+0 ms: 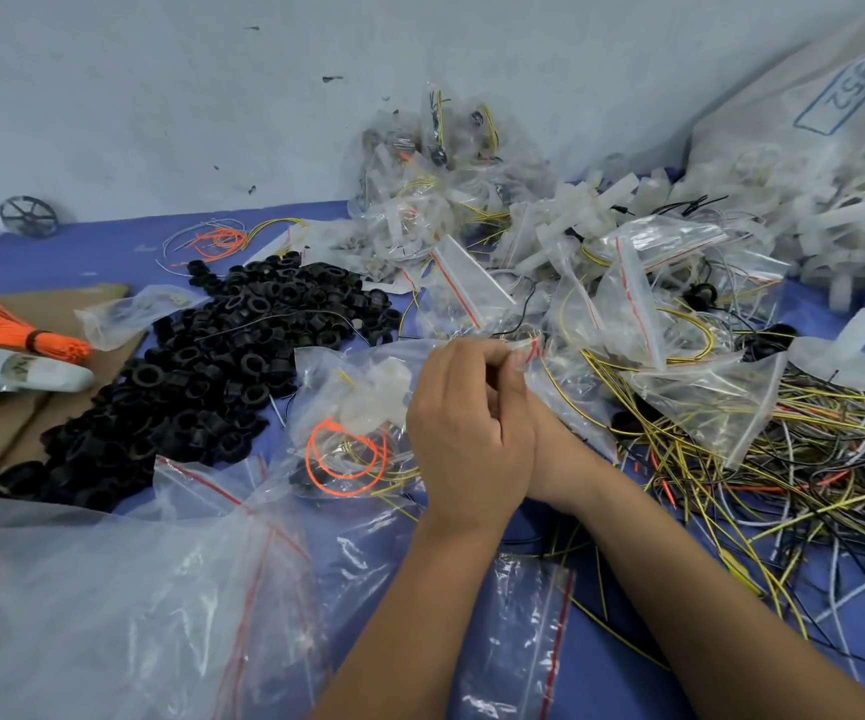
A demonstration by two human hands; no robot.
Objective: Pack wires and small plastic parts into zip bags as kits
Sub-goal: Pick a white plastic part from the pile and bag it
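At mid-frame both hands pinch the red zip strip of one clear zip bag (355, 402). My left hand (464, 433) lies in front, its fingers curled over the strip. My right hand (549, 433) is mostly hidden behind it, with only fingertips showing at the strip. Inside the bag lie a coiled orange wire (339, 462), yellow wire and a white plastic part. A heap of black plastic rings (222, 356) spreads to the left. Loose yellow, black and white wires (783, 485) tangle at the right.
Empty zip bags (518, 631) lie near my forearms and a large clear bag (108, 605) covers the lower left. Filled kit bags (446, 200) are piled against the wall. White plastic parts (809, 215) fill the right corner. An orange wire bundle (9, 330) rests on cardboard.
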